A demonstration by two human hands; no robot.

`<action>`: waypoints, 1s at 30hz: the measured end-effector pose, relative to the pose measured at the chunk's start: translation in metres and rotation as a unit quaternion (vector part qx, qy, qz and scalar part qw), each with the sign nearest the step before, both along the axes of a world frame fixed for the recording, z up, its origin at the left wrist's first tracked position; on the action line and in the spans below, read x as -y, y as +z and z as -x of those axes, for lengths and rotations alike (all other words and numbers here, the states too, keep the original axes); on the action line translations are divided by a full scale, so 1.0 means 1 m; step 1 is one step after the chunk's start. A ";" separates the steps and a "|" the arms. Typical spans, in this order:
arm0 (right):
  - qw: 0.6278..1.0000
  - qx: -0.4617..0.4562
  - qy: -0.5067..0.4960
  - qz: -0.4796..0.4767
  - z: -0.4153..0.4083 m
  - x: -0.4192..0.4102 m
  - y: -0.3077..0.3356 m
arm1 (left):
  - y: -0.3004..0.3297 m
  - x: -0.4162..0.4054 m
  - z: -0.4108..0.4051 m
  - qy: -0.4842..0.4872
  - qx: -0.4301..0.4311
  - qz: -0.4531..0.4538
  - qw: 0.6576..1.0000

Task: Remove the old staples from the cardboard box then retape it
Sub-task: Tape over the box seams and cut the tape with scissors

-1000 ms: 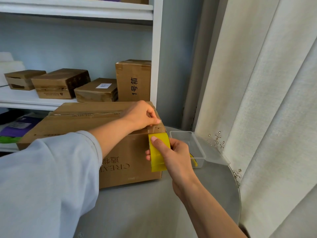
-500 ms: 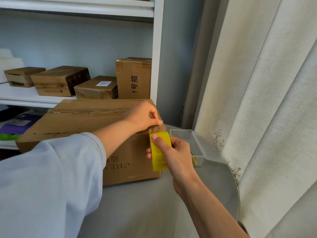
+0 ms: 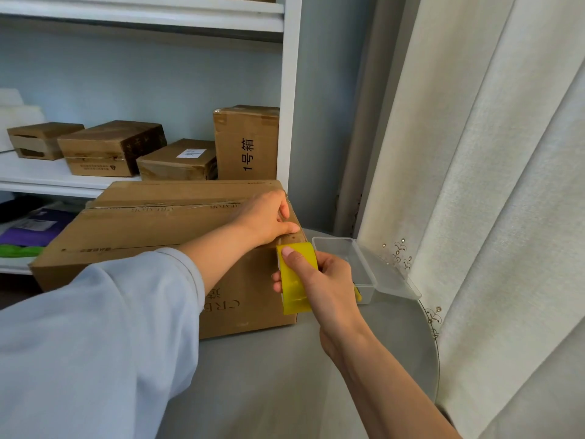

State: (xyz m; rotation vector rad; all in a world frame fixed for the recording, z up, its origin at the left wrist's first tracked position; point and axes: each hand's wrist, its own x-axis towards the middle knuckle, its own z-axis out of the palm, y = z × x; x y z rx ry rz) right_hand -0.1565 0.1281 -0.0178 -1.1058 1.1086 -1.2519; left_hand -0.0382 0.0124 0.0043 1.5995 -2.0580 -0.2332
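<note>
Taping is under way: tape roll point(image 3: 297, 277) is gripped by right hand point(image 3: 323, 280) at box point(image 3: 152, 229) corner, 3 o'clock; left hand point(image 3: 266, 217) presses tape end flat; staples unseen

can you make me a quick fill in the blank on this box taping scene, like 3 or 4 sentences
1. The right hand grips a roll of tape coloured ____.
2. The left hand presses on the top right ____ of the cardboard box.
3. The clear plastic container on the table stands to the ____ of the box.
4. Behind the box, the shelf holds ____ smaller boxes.

Missing words: yellow; corner; right; four
</note>
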 end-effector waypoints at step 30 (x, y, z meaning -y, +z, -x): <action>1.000 -0.001 -0.008 0.001 -0.001 -0.007 -0.001 | -0.008 -0.005 0.001 0.079 0.035 -0.113 0.990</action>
